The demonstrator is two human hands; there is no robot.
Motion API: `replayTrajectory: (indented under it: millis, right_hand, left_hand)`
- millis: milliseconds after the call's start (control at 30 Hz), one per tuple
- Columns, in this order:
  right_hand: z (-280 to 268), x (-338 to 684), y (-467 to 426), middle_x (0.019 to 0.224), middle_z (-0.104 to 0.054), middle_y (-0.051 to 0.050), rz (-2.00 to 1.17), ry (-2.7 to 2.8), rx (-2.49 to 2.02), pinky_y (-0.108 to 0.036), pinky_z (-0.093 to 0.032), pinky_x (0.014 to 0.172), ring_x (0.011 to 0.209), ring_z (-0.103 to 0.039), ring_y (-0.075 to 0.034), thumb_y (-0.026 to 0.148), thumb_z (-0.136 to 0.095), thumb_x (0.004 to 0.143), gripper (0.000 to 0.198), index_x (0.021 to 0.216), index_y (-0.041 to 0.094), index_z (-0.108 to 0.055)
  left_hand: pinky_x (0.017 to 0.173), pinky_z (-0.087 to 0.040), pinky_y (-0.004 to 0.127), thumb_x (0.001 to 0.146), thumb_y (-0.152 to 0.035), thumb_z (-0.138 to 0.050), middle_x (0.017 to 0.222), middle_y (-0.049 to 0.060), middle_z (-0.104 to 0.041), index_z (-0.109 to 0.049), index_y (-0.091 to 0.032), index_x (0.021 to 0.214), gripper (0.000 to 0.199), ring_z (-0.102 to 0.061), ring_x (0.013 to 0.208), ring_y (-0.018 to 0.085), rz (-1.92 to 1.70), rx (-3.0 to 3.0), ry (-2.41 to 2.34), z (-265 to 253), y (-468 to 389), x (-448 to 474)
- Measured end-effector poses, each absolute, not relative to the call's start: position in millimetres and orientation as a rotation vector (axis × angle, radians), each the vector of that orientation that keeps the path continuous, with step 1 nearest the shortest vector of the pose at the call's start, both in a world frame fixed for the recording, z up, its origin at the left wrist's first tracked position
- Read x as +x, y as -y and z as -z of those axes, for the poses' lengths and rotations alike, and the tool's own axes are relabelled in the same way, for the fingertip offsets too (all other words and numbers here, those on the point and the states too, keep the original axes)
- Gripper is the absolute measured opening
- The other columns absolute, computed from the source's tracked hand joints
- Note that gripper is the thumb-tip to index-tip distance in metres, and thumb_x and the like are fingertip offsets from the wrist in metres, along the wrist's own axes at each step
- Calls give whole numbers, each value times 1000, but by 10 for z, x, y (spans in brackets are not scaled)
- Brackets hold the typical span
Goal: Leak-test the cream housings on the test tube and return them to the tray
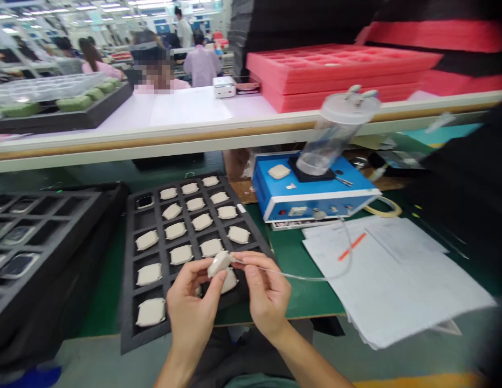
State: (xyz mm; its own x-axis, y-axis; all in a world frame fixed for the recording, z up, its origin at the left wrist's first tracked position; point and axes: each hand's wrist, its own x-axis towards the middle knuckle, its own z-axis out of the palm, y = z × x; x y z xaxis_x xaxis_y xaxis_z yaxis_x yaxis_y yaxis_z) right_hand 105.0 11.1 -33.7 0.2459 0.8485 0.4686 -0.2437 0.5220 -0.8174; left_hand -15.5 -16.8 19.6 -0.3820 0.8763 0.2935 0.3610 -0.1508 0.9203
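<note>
My left hand (194,296) pinches a small cream-coloured rounded-square casing (219,262), tilted, between thumb and fingers. Close on its right, my right hand (269,293) grips the end of a thin clear tube (303,278), whose tip is at the casing's side; whether it enters the casing I cannot tell. Beneath both hands lies a black foam tray (127,302) with similar cream casings (151,312) in most of its pockets. One back-left pocket holds a dark-faced watch-like piece (144,201). From my right hand the tube curves back to a blue control box (270,183).
On the blue box stand a clear cylinder (331,134) and one cream casing (279,171). White papers (396,285) lie at the right, another black tray (44,253) at the left. A shelf edge (173,141) crosses behind, bearing red foam trays (315,81). People sit farther off.
</note>
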Motion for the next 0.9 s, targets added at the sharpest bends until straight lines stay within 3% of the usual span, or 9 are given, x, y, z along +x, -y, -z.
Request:
replayTrajectory:
  millis: [167,300,367,500,600,900]
  right_hand:
    - [375,1048,-55,104,-79,-7,-846,1034,-734,-37,-71,79,96,-80,-22,21,-62,105,16,107,22,-78]
    - [401,1062,-12,104,-79,-6,-867,1064,-773,-35,-71,77,89,-82,-20,24,-66,103,13,106,21,-78]
    - [409,1072,2,102,-80,-7,-858,1081,-802,-35,-71,76,87,-82,-21,26,-68,102,12,105,20,-79]
    - [423,1079,5,99,-80,-8,-853,1097,-819,-36,-71,73,85,-82,-23,28,-70,101,14,103,19,-80]
    - [425,1077,-2,98,-80,-8,-848,1106,-829,-38,-71,74,84,-83,-23,30,-70,101,14,102,19,-79]
    - [382,1030,-1,97,-80,-7,-883,1005,-878,-35,-70,78,86,-82,-20,32,-68,103,15,107,18,-73]
  left_hand:
    - [76,-60,28,87,-22,-73,90,2,-81,-77,-23,95,8,-74,75,17,-1158,1886,-1845,-519,-159,-694]
    - [91,-57,34,95,-23,-69,101,4,-79,-74,-19,105,12,-73,96,21,-769,1792,-2318,-773,-701,-1471]
    - [89,-59,36,99,-25,-68,104,6,-78,-74,-17,106,13,-73,94,20,-659,1762,-2341,-801,-885,-1739]
    - [94,-61,46,102,-38,-67,129,11,-69,-68,-18,128,32,-71,109,24,-528,1792,-2384,-745,-1020,-1932]
    - [99,-59,50,102,-39,-68,137,12,-66,-66,-18,133,38,-68,118,27,-506,1829,-2400,-736,-1127,-1947]
    - [107,-46,41,82,-19,-80,106,13,-82,-80,-15,94,12,-69,112,27,-613,1828,-2287,-1004,-1416,-1836]
